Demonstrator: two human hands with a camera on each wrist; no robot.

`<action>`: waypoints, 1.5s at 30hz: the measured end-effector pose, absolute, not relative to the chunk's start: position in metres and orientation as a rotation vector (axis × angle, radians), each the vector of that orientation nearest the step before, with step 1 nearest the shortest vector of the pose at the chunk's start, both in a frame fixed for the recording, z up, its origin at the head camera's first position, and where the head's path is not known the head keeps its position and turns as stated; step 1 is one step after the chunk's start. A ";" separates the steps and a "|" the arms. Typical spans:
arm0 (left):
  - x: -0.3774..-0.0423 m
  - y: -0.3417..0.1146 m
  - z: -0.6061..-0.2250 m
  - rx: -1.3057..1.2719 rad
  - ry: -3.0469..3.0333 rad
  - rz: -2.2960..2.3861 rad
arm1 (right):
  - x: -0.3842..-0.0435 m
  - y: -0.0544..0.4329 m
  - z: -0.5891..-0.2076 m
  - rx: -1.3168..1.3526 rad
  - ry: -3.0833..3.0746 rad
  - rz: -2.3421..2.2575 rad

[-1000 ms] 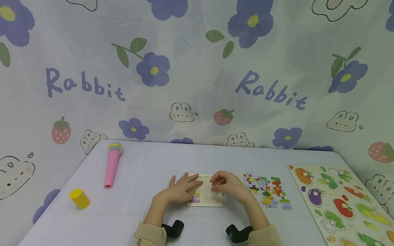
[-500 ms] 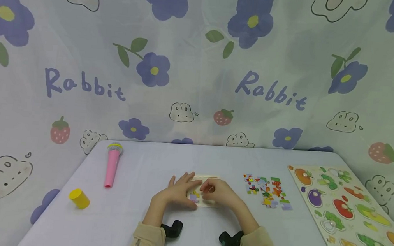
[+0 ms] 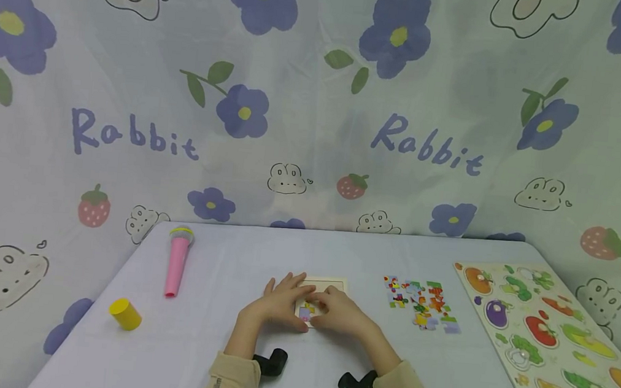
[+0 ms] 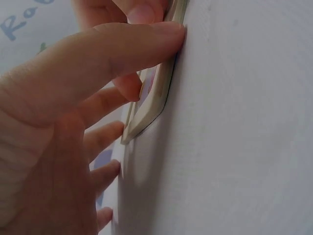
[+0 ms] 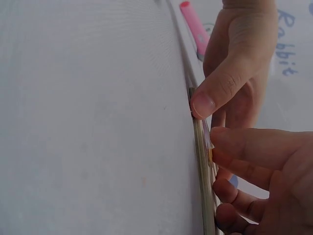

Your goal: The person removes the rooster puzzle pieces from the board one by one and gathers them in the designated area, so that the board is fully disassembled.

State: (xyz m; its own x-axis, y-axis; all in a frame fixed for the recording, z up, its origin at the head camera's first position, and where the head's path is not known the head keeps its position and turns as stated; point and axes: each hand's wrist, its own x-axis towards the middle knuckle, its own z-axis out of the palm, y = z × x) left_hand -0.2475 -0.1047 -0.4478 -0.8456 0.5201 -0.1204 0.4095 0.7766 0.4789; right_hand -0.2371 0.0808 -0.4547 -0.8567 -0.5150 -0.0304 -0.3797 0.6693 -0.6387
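A small wooden puzzle tray (image 3: pixel 330 280) lies in front of me, with a few lilac and yellow puzzle pieces (image 3: pixel 306 312) fitted in its near left corner. My left hand (image 3: pixel 276 307) spreads over the left side; its thumb presses the near edge, while the other fingers reach along the left edge. From the right, my right hand (image 3: pixel 341 312) leans in with bent fingers, thumb and forefinger pinching a puzzle piece (image 5: pixel 210 155) low over the tray, mostly hidden by the fingertips. In the left wrist view the tray's rounded corner (image 4: pixel 151 110) shows beneath the left thumb.
Loose, colourful puzzle pieces (image 3: pixel 423 304) lie right of the tray. Farther right is a large vegetable peg board (image 3: pixel 560 345). A pink toy microphone (image 3: pixel 176 265) and a yellow cylinder (image 3: pixel 125 314) stand or lie on the left of the white table.
My right hand has moved left and nearer to me across the tray, ending beside the fitted pieces and the left thumb. The left thumb has come down to the tray's near edge.
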 end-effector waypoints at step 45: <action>-0.247 -0.105 -0.447 0.726 2.729 0.660 | -0.258 0.161 -0.420 -0.230 2.567 -1.598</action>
